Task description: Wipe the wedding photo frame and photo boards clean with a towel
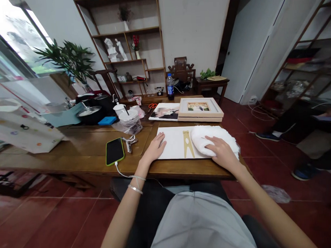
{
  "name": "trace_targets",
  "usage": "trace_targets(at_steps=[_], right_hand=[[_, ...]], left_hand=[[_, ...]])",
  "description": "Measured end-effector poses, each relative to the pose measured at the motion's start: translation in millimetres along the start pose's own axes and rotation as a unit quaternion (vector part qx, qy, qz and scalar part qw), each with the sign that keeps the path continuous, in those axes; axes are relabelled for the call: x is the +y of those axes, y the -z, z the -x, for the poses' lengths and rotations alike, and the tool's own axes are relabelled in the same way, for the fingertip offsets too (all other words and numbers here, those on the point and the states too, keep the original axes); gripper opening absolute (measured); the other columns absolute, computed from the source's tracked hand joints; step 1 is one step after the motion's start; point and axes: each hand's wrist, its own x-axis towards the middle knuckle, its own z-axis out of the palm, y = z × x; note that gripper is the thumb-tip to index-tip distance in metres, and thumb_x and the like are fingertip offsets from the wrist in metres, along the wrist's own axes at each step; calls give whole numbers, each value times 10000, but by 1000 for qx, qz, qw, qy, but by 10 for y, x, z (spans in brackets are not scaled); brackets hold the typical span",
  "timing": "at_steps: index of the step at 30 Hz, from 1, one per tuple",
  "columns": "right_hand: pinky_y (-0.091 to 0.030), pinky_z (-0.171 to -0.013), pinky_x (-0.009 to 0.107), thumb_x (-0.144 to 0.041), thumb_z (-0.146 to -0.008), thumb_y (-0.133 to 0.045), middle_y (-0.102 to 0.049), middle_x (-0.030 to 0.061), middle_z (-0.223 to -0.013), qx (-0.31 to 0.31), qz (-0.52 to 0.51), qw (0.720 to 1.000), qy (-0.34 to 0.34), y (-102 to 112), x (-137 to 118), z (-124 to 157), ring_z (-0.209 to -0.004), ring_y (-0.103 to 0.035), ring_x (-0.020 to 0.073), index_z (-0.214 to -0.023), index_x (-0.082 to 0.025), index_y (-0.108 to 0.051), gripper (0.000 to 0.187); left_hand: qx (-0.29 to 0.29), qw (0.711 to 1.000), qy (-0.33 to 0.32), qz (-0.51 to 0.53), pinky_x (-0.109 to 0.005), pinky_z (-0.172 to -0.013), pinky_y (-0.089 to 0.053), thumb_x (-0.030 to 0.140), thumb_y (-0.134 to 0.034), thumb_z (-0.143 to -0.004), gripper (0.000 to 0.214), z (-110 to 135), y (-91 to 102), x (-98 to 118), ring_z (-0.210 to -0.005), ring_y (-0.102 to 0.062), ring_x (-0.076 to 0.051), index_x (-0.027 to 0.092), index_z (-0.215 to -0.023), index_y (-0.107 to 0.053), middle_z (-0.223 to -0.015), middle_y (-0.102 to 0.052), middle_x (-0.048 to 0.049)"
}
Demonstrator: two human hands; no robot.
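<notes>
My left hand [156,148] lies flat with its fingers stretched out on the left side of a white rectangular board [172,145]. A pale gold flat piece [187,144], with a small eared head and two long legs, rests on the middle of the board. My right hand [223,151] presses on a bunched fluffy white towel [200,133] that covers the board's right end, its thumb and fingers pushed into the folds. A white cable runs past my left wrist to a green-edged phone [114,151].
Behind the board stand framed pictures [218,114], a photo print [162,112], orange scissors [153,106] and a bottle [170,87]. On the left are a lidded white cup in plastic [127,118], a blue box [107,120] and a paper bag [31,133]. A person's legs [280,124] show at right.
</notes>
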Motion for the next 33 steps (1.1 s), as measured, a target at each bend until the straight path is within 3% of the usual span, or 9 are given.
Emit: trace_targets(at_steps=[6,17,33], right_hand=[[-409,-946,475,14,-508,-465,-542,127,-1264,3,0,1000,-5,-6,0,3,-1168,-483,289,-877,-175,-632,446],[-403,-950,488,5,-503,-459,-544,92,-1268,5,-22,1000,-13,-9,-2,-13,-1184,-470,280,-885,-204,-636,470],[-382,-977,478,14,-501,-454,-542,118,-1267,3,-20,1000,-7,8,-6,-11,-1181,-473,284,-893,-180,-636,474]], left_hand=[[-1,1000,17,-3,-373,-1106,-241,324,-336,-884,506,16,-8,7,-1325,-322,-219,32,-1280,-451,-1394,-396,-174],[4,1000,26,16,-382,-1107,-241,331,-351,-882,480,24,-10,12,-1328,-319,-208,84,-1277,-465,-1397,-404,-139],[11,999,21,25,-402,-1104,-245,322,-372,-874,466,35,-21,14,-1324,-326,-212,105,-1275,-468,-1396,-408,-129]])
